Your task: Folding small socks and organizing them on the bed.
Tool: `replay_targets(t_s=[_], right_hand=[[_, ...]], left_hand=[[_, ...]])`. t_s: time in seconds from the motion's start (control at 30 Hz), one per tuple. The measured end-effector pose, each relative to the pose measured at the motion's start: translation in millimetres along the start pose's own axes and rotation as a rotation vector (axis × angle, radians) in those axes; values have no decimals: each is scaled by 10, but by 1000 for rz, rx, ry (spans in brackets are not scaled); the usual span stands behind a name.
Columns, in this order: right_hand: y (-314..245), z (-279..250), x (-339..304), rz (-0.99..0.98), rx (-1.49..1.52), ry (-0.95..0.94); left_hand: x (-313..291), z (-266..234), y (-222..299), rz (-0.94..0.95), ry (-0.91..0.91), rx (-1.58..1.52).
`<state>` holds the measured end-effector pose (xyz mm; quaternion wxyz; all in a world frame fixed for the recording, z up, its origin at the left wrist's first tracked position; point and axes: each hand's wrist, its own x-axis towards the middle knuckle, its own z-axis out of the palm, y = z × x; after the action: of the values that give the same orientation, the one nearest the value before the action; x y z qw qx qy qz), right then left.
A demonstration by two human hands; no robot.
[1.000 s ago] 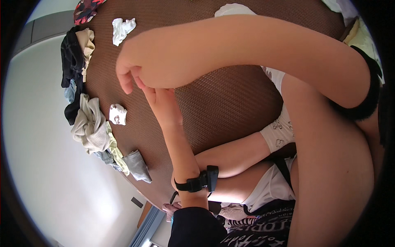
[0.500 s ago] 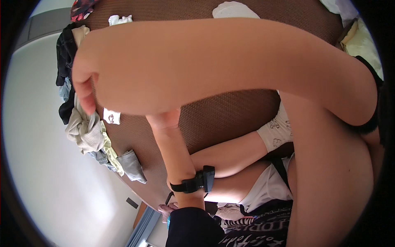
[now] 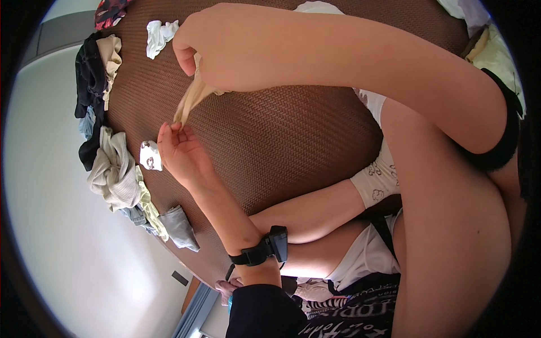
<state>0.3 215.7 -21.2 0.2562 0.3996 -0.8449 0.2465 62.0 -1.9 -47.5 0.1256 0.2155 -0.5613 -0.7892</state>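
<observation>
A thin, gathered strip of beige cloth [image 3: 191, 97] is stretched between my two hands above the brown woven surface [image 3: 293, 129]. At its upper end my right hand [image 3: 217, 48] is closed around the cloth, and the back of that hand hides most of the grip. The fingertips of my left hand [image 3: 186, 155] pinch the lower end, with the palm partly turned up. Just left of my left hand lies a small white cloth item with a dark print [image 3: 150, 156]. A crumpled white cloth [image 3: 160, 38] lies beside my right hand.
Along the left edge sit a black garment [image 3: 89, 76], a beige garment [image 3: 110, 56], a heap of light grey knit [image 3: 115, 174] and a folded grey cloth [image 3: 180, 227]. Bare legs [image 3: 315, 222] cross the lower right. A white cloth [image 3: 320, 7] lies at the top.
My right hand has drawn back from the left edge, up and to the right. My left hand, mostly hidden before, now shows, and the beige cloth has come into view between both hands.
</observation>
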Motion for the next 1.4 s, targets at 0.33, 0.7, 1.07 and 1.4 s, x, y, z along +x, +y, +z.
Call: replay_targets(t_s=[0.33, 0.7, 1.07, 1.4], right_hand=[[-89, 233, 29, 382, 101, 67], [78, -429, 260, 115, 73, -586], [419, 272, 122, 115, 90, -27], [-141, -198, -128, 763, 514, -462]], left_hand=[[-4, 1, 66, -86, -107, -93], [56, -139, 107, -367, -365, -227], [1, 39, 83, -367, -265, 34], [66, -174, 15, -331, -186, 202]])
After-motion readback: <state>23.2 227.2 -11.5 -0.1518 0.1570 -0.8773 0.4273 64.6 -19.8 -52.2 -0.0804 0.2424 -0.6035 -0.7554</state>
